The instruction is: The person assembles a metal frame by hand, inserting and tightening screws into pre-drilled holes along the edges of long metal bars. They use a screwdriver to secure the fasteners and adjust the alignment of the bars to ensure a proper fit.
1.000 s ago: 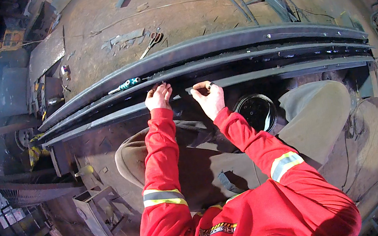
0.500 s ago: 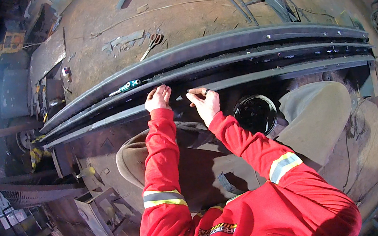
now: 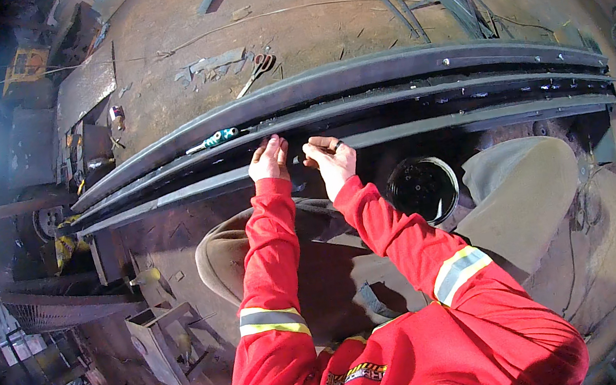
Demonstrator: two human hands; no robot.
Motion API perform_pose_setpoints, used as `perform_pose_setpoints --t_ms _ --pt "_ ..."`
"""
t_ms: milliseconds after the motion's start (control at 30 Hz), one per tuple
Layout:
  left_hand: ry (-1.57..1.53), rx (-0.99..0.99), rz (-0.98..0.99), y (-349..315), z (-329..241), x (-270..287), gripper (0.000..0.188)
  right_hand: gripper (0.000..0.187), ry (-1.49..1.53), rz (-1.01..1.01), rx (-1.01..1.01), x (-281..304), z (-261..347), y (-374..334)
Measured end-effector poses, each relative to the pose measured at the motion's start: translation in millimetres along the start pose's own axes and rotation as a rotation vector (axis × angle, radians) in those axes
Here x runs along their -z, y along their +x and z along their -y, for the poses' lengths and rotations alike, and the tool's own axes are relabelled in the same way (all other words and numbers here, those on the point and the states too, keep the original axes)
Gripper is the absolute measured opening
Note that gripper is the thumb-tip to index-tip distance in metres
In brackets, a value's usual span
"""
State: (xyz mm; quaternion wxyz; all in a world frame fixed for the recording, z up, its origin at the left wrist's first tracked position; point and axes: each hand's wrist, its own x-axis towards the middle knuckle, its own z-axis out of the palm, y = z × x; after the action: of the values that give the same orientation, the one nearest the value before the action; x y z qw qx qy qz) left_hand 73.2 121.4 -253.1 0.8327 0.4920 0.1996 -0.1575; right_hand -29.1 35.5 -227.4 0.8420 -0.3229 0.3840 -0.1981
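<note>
Above the nearest of the long dark metal rails (image 3: 410, 129), my left hand (image 3: 268, 160) has its fingers curled together. My right hand (image 3: 332, 162), a dark ring on one finger, is closed in a pinch just to its right. Whatever the two hands hold is too small or too hidden to name. A screwdriver (image 3: 214, 139) with a teal and white handle lies along the rails, just beyond my left hand. To the right of my right forearm stands a round dark container (image 3: 453, 180) with a pale rim, low between my legs.
Scissors (image 3: 263, 63) with reddish handles lie on the floor beyond the rails, near grey scraps (image 3: 218, 62). Metal strips (image 3: 455, 5) are piled at the far right. A thin cable (image 3: 281, 11) crosses the floor. An open metal box (image 3: 165, 343) stands at the left.
My right hand has curled its fingers in more, and the gap between my hands has narrowed. The whole view has shifted slightly.
</note>
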Motion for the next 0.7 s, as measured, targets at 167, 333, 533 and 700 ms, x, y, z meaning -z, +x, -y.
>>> perform_pose_setpoints --t_ms 167,333,533,700 --pt "0.035 -0.025 -0.042 -5.6 -0.9 -8.0 0.019 0.022 -0.006 -0.009 0.002 2.5 5.2 3.9" --pt "0.057 -0.08 -0.002 -2.7 -0.3 -3.5 0.019 0.021 0.017 -0.008 -0.032 2.9 0.2 2.0" --pt "0.183 -0.146 0.012 -0.5 1.0 -5.1 0.018 0.021 0.029 0.034 -0.01 3.4 -5.8 6.4" --pt "0.307 -0.138 -0.045 1.6 -3.1 0.8 0.018 0.022 -0.121 0.04 0.048 3.9 -4.3 3.9"
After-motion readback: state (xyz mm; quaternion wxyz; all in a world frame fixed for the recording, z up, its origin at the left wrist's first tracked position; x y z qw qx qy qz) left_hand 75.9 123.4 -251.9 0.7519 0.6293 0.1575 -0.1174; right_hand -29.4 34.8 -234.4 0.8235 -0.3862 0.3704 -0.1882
